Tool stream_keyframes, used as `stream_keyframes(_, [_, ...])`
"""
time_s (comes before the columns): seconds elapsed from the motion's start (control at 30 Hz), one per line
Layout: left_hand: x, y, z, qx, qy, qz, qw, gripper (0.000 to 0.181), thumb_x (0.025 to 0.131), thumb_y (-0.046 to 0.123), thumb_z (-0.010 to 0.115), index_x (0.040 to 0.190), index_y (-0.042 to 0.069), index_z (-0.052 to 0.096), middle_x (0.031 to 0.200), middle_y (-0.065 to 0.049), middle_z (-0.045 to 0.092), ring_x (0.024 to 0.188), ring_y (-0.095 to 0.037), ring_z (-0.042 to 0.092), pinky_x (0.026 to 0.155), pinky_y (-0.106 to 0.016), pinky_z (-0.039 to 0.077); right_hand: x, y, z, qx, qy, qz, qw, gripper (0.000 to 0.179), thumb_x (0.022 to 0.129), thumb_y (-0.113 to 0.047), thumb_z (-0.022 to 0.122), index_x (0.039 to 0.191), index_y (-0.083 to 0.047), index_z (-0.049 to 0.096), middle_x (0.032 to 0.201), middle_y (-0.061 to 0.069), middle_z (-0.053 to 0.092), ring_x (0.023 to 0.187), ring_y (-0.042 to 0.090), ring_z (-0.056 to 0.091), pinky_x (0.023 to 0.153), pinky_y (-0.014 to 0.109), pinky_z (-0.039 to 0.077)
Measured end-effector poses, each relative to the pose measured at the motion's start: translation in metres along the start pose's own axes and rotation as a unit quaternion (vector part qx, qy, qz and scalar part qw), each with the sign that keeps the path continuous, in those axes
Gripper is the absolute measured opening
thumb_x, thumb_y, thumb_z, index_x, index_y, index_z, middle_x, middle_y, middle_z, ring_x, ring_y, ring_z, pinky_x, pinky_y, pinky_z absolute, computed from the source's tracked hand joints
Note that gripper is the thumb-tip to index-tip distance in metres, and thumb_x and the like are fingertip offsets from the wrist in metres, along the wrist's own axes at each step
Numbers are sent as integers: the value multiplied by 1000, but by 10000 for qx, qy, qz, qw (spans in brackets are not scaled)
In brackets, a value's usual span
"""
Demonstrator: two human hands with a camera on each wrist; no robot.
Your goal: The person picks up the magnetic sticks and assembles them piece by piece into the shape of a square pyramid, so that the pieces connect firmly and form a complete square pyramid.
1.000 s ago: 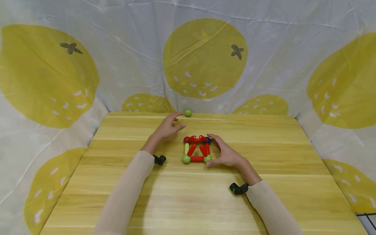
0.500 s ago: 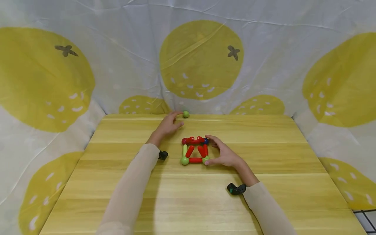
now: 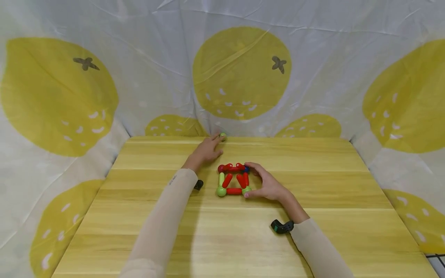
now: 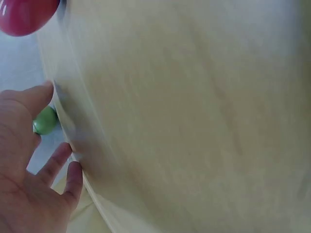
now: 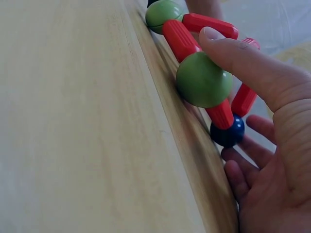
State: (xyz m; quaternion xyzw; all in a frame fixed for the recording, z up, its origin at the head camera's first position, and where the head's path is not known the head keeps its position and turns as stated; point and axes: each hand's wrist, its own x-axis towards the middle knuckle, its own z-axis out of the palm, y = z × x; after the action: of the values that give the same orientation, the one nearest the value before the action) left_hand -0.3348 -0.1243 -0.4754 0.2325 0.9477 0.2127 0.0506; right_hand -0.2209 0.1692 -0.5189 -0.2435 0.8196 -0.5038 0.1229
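Observation:
A magnetic rod-and-ball frame (image 3: pixel 234 191) lies on the table in the head view, with red rods, one light green rod and balls at its corners. My right hand (image 3: pixel 272 187) holds its right side. In the right wrist view the thumb lies against a green ball (image 5: pixel 204 80), and the fingers reach the dark blue ball (image 5: pixel 227 131). At the table's back edge my left hand (image 3: pixel 206 150) reaches a loose green ball (image 3: pixel 223 136), with its fingers extended and partly covering it. The left wrist view shows this green ball (image 4: pixel 45 121) beyond the thumb.
The wooden table (image 3: pixel 295 247) ends at the back against a hanging cloth (image 3: pixel 167 77) printed with yellow fruit. Part of a dark red ball (image 4: pixel 26 14) shows at the corner of the left wrist view.
My left hand has moved forward and right, its fingertips now over the loose green ball. The right hand has stayed at the frame, its thumb slightly closer on the near green ball.

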Motion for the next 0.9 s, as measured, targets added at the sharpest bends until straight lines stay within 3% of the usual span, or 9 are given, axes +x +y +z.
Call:
stream_keyframes(0.13, [2, 0, 4, 5, 283, -38, 9996, 63, 103, 21, 63, 160, 13, 37, 170, -14, 22, 152, -40, 33, 124, -52, 32, -1, 0, 1, -16, 42, -43, 10000, 108, 71, -31, 97, 159, -27, 34, 162, 2, 37, 146, 32, 41, 124, 55, 28])
stream_keyframes(0.23, [4, 1, 5, 252, 293, -119, 9992, 64, 104, 22, 62, 161, 15, 35, 171, -14, 20, 154, -40, 31, 125, -52, 31, 0, 0, 2, -79, 47, -36, 10000, 109, 71, -34, 97, 159, -28, 34, 163, 2, 37, 147, 31, 40, 124, 55, 28])
stream_keyframes(0.4, [6, 3, 6, 247, 305, -222, 9990, 49, 105, 21, 61, 151, 11, 50, 162, -15, 40, 148, -39, 40, 124, -50, 32, 0, 0, 0, -153, 106, -90, 9998, 109, 70, -33, 98, 159, -24, 35, 162, 2, 38, 148, 30, 39, 124, 53, 29])
stream_keyframes(0.6, [-1, -1, 7, -684, 507, -435, 9954, 37, 102, 16, 66, 138, 8, 61, 142, -13, 61, 133, -32, 55, 116, -45, 44, 0, -1, -1, -155, 106, -278, 9994, 108, 71, -30, 97, 159, -18, 36, 164, 5, 35, 150, 31, 37, 123, 56, 29])
stream_keyframes(0.73, [-17, -3, 8, -1599, 600, -519, 9839, 44, 98, 22, 73, 138, 6, 62, 135, -13, 65, 121, -30, 64, 106, -43, 52, 0, -1, 0, -69, 83, -237, 9997, 104, 74, -29, 95, 159, -20, 36, 164, 4, 35, 150, 31, 37, 124, 55, 29])
stream_keyframes(0.9, [-40, 3, 11, -2364, 754, -146, 9686, 47, 95, 26, 77, 136, 5, 65, 128, -10, 70, 115, -27, 69, 102, -38, 57, 0, -2, 2, -71, 151, -164, 9997, 97, 78, -30, 92, 158, -21, 38, 164, 3, 36, 150, 30, 37, 123, 55, 30])
